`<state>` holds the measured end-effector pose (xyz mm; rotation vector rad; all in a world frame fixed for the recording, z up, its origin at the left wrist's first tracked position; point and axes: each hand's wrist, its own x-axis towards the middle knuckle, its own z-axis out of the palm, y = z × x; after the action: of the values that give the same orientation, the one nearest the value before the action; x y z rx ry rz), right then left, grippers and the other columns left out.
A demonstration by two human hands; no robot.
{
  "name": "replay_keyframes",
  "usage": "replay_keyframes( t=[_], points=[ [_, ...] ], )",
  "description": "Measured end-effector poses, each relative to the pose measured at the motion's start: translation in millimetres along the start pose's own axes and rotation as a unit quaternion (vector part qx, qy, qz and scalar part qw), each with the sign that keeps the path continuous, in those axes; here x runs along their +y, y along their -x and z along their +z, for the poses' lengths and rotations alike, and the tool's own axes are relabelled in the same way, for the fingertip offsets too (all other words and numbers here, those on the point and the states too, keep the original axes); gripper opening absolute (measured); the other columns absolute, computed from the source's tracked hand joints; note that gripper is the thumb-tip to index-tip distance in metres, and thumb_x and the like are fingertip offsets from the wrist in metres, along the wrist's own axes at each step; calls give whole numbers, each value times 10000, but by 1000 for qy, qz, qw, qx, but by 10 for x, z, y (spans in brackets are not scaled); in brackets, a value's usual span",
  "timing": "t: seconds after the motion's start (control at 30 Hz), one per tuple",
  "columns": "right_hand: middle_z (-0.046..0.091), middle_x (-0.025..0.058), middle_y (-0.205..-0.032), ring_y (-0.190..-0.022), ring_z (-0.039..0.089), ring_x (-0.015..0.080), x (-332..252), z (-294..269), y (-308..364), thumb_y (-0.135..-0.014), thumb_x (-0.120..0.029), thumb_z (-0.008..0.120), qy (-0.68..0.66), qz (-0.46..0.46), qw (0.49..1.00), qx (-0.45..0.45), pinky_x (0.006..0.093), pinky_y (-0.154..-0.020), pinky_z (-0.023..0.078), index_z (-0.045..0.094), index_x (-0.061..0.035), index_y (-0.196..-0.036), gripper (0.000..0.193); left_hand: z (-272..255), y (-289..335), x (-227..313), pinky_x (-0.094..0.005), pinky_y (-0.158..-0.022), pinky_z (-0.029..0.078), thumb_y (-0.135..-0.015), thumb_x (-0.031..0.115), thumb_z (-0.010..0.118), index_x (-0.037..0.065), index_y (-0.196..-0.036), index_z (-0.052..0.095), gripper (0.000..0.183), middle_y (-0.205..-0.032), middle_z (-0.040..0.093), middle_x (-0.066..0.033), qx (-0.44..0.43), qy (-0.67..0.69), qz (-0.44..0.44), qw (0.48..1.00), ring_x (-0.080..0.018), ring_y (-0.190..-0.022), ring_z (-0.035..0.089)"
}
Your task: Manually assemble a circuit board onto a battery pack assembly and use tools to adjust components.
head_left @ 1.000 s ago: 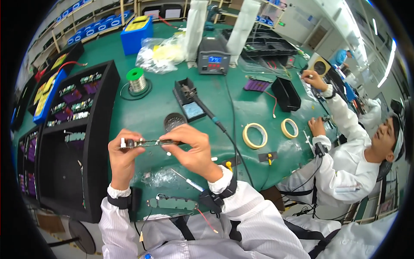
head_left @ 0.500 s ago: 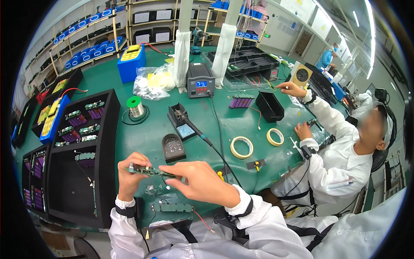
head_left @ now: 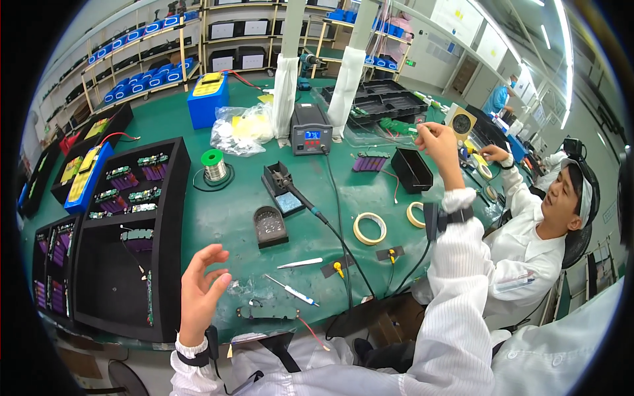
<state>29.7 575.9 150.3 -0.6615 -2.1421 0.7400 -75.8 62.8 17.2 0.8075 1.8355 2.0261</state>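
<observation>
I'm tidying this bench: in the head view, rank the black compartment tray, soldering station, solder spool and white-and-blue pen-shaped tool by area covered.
Largest to smallest, as they look:
1. Black compartment tray
2. Soldering station
3. Solder spool
4. White-and-blue pen-shaped tool, long but slim

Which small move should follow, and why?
Perhaps draw the right hand back toward the left hand: the right reaches far over the green bench, while the left is open and empty near the white pen-like tool. Whether the right holds anything is unclear.

Tray (head_left: 173,218) — left of solder spool (head_left: 213,167)
</observation>
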Motion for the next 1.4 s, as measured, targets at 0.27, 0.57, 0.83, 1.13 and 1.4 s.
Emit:
replay_keyframes(
  t=[0.27, 0.57, 0.83, 1.13, 1.4],
  points=[
    [742, 56, -783, -637, 691, 120, 808, 241, -518, -944, -285, 676, 5, 98, 994, 45, 265, -557, 539, 769, -37, -1063, 291, -286, 615, -608, -335, -959, 509, -858, -44, 673, -2, -1247, 599, 398, -1223, 612, -99, 73, -147, -57, 985, -210, -1174, 605],
    [757, 53, -899, -702, 713, 150, 1169, 346, -844, -927, -264, 695, -104, 102, 987, 67, 288, -575, 561, 766, -106, -1159, 290, -196, 882, -878, -438, -871, 493, -804, -68, 658, -19, -979, 663, 183, -991, 658, -171, 107, -418, 55, 900, -372, -985, 605],
    [762, 131, -881, -845, 739, 340, 722, 13, -1098, -831, -342, 676, 382, -92, 919, 34, 432, -821, 585, 803, -149, -1004, 289, -99, 831, -899, -449, -835, 498, -778, -114, 623, -10, -961, 665, 215, -975, 658, -158, 110, -488, 70, 863, -379, -958, 604],
    [736, 89, -728, -634, 721, 158, -153, -933, -2237, -885, -325, 646, 384, 31, 919, -80, 289, -570, 592, 772, -82, -1099, 346, -84, 797, -873, -465, -819, 481, -757, -148, 568, -11, -931, 642, 233, -950, 641, -164, 81, -491, 73, 865, -388, -936, 581],
    [744, 170, -1070, -1033, 700, 397, 1336, 498, -2596, -812, -394, 640, 320, 32, 945, 65, 451, -958, 542, 802, -218, -1051, 339, -81, 777, -798, -464, -880, 515, -837, -103, 612, 8, -1026, 705, 238, -1042, 682, -178, 84, -508, 42, 856, -392, -984, 627]
  ],
)
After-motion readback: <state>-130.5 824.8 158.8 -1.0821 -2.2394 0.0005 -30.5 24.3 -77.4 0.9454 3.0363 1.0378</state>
